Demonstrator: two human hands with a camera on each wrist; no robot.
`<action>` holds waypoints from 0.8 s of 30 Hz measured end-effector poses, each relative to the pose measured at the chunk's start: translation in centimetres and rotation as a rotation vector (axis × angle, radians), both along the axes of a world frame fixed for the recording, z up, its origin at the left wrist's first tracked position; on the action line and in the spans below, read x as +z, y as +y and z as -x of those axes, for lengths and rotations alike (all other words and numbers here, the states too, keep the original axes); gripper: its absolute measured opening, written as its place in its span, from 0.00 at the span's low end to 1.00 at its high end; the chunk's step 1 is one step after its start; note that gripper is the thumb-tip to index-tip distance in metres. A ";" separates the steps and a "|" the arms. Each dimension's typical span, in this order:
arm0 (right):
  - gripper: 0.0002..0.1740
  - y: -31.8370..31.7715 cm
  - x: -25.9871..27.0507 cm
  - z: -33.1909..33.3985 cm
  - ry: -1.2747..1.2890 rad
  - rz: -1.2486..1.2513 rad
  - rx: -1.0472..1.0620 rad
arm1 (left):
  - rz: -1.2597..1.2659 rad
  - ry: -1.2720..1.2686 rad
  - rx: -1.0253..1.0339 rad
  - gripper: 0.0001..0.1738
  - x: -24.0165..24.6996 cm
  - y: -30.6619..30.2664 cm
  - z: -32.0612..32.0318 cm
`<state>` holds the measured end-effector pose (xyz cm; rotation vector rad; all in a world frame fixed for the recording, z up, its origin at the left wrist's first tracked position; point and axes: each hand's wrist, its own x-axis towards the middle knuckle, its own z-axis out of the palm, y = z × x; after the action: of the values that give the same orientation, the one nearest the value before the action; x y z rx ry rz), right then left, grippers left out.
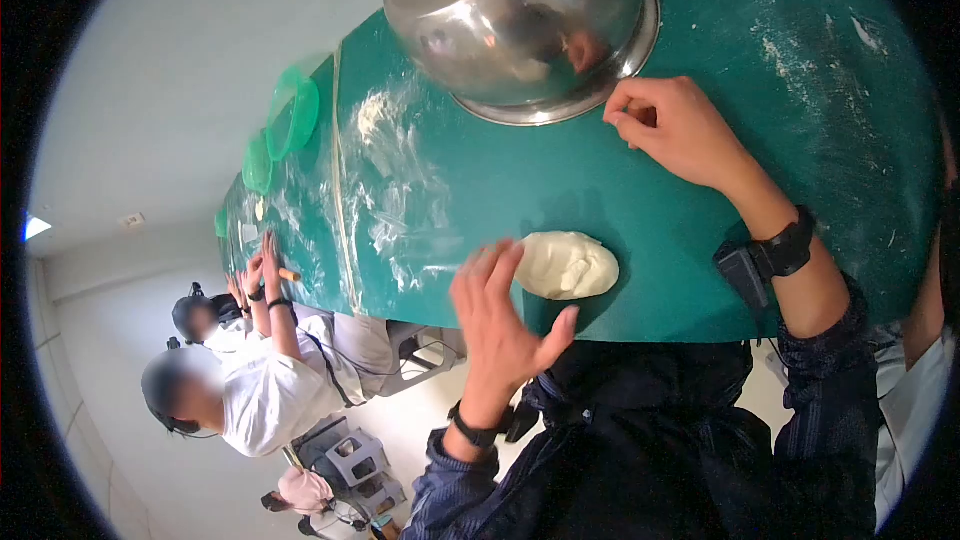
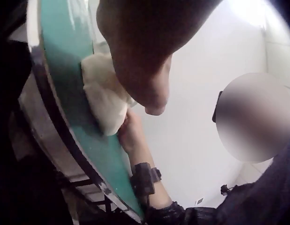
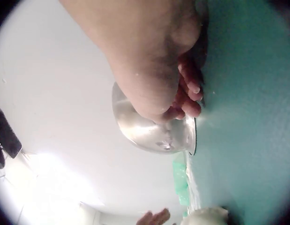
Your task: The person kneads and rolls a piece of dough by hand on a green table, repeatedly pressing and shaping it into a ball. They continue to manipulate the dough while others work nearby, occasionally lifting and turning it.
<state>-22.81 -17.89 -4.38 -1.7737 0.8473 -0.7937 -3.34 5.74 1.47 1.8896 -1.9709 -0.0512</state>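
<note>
Dough (image 1: 568,265) lies on the green desk (image 1: 660,270), near its edge. I have the left hand (image 1: 498,325) released, fingers spread at the dough's side; I can't tell if they touch. My right hand (image 1: 685,130), loosely curled and empty, is beside the upturned metal bowl (image 1: 515,20).

Tbl (image 1: 690,280) green w/ white smears; bowl (image 1: 510,20) silver; dough (image 1: 570,265) off-white.
</note>
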 end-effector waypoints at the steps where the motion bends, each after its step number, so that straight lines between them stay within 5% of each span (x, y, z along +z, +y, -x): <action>1: 0.08 0.0 0.0 -0.1 0.020 -0.014 0.010 | -0.026 0.032 -0.006 0.48 -0.2 -1.6 0.4; 10: 0.09 -0.7 0.3 -0.7 0.073 -0.029 0.003 | -0.314 -0.193 -0.166 0.58 -1.8 -1.3 5.8; 15: 0.15 -0.9 0.1 -0.9 0.189 0.100 0.009 | -0.345 -0.182 -0.184 0.57 -1.9 -7.0 7.2; 19: 0.17 -0.8 0.4 -0.8 0.238 0.151 0.015 | -0.248 -0.027 -0.223 0.47 -2.3 -11.2 5.6; 24: 0.17 -0.7 0.1 -0.9 0.228 0.214 -0.012 | -0.127 0.241 -0.307 0.21 -2.6 -13.3 1.6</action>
<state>-21.86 -18.63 -4.29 -2.0791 0.9514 -0.7204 -4.90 -7.54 -1.09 1.5511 -2.1070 -0.4789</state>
